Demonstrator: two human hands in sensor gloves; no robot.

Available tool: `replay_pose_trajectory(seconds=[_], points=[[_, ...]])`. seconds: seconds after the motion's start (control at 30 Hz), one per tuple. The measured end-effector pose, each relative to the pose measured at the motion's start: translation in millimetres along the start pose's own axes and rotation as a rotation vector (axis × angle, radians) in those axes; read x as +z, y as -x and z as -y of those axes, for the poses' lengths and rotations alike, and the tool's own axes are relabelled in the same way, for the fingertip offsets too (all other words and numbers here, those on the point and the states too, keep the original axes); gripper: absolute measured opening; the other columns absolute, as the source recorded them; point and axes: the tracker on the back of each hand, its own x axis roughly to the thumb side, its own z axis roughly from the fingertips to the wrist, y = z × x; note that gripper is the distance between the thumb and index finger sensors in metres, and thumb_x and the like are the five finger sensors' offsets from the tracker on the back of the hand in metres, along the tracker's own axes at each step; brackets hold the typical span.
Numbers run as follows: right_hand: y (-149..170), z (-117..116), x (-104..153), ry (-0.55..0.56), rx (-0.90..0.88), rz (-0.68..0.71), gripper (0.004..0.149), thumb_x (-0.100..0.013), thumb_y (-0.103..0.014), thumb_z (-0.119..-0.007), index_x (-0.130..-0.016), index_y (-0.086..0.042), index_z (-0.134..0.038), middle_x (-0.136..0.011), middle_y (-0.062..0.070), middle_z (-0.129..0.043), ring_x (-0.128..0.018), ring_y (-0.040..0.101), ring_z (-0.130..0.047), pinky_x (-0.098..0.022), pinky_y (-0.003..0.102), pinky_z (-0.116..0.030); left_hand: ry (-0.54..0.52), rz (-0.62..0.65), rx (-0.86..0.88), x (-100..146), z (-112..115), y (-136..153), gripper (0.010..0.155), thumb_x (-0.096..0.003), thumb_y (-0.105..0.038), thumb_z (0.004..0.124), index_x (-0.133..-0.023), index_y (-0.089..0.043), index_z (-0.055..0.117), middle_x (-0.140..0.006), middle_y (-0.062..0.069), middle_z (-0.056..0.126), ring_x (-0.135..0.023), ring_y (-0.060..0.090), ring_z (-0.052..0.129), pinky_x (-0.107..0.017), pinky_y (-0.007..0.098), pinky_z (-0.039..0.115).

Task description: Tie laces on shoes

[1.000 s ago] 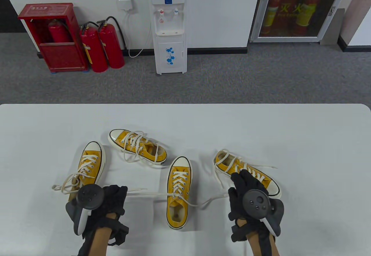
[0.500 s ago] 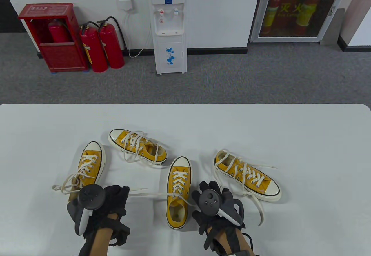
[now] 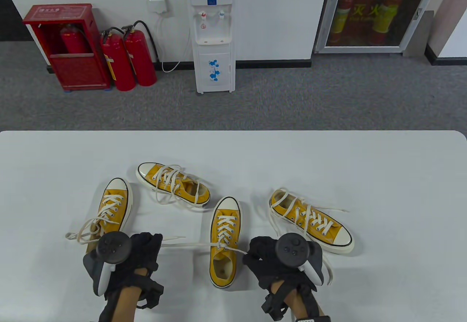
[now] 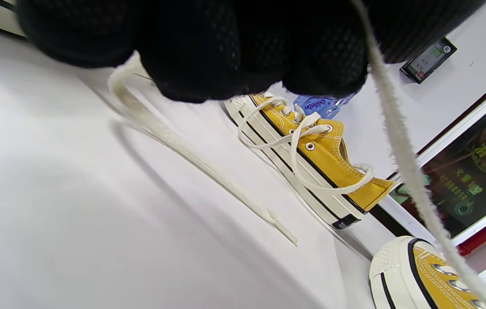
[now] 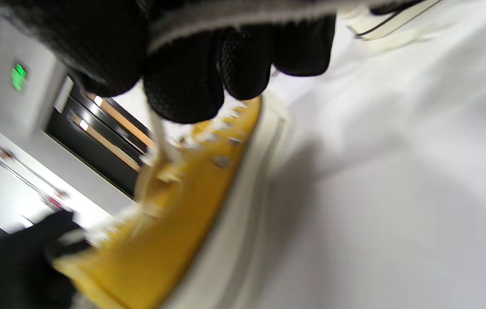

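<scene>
Four yellow sneakers with cream laces lie on the white table (image 3: 383, 176). The middle shoe (image 3: 226, 220) points away from me, between my hands. My left hand (image 3: 155, 243) grips its left lace (image 3: 189, 244), which runs straight to the shoe. In the left wrist view the lace (image 4: 402, 159) runs from my fingers (image 4: 208, 51) to the shoe's toe (image 4: 414, 274), and its loose tail (image 4: 200, 159) lies on the table. My right hand (image 3: 255, 252) grips the right lace (image 3: 240, 251) close beside the shoe. In the right wrist view my fingers (image 5: 183, 86) hold the lace (image 5: 157, 137) above the shoe (image 5: 191, 214).
A second shoe (image 3: 113, 205) lies just beyond my left hand, its laces loose. A third (image 3: 175, 185) lies on its side at the back. A fourth (image 3: 313, 221) lies to the right of my right hand, with its lace trailing toward the table's near edge.
My right hand left the right-hand shoe, moved left to the middle shoe and took hold of its right lace. My left hand has stayed put with the left lace.
</scene>
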Motion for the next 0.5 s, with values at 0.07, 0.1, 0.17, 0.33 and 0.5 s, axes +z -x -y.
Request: replay_pose_trajectory(seconds=[0.07,0.1,0.17,0.33,0.5], points=[[-4.6,5.1,-1.7,0.032,-0.097,0.014,0.043,-0.044,-0.052,-0.081,-0.063,-0.016,-0.094,-0.095,0.009,-0.074,-0.095,0.041,-0.071,-0.068,0.071,-0.044,0.002,0.002,0.006,-0.2,0.1,-0.1,0.040,-0.0478,-0.061,0.073,-0.064,-0.031,0.093,-0.072,0.001,0.095,-0.040,0.021,0.099,-0.038,0.046,0.086],[-7.8,7.8,-3.7,0.048,-0.150,0.030,0.043,-0.043,-0.053,-0.082,-0.061,-0.016,-0.094,-0.094,0.009,-0.076,-0.094,0.041,-0.072,-0.068,0.071,-0.046,0.004,0.002,0.009,-0.3,0.2,-0.2,0.039,-0.0478,-0.061,0.073,-0.063,-0.031,0.093,-0.072,0.001,0.095,-0.040,0.022,0.099,-0.038,0.046,0.086],[-12.7,10.0,-8.2,0.068,-0.211,0.027,0.043,-0.041,-0.055,-0.084,-0.056,-0.016,-0.096,-0.091,0.008,-0.080,-0.091,0.040,-0.077,-0.067,0.070,-0.050,0.005,0.003,0.012,-0.3,0.2,-0.4,0.039,-0.0478,-0.061,0.073,-0.063,-0.031,0.093,-0.072,0.001,0.095,-0.040,0.022,0.099,-0.038,0.046,0.086],[-20.0,-1.9,-28.6,-0.004,-0.417,0.020,0.044,-0.040,-0.056,-0.088,-0.054,-0.014,-0.096,-0.094,0.007,-0.082,-0.095,0.039,-0.077,-0.068,0.070,-0.050,0.001,0.009,0.020,-0.1,-0.4,-0.8,0.040,-0.0477,-0.061,0.073,-0.064,-0.031,0.093,-0.072,0.001,0.095,-0.040,0.022,0.099,-0.038,0.047,0.086],[-23.5,-23.4,-43.7,-0.104,-0.603,0.037,0.046,-0.040,-0.055,-0.089,-0.056,-0.012,-0.096,-0.095,0.006,-0.085,-0.100,0.041,-0.072,-0.069,0.072,-0.043,0.000,0.017,0.023,0.1,-0.7,-1.5,0.039,-0.0478,-0.061,0.073,-0.064,-0.031,0.093,-0.072,0.001,0.095,-0.040,0.022,0.099,-0.038,0.047,0.086]])
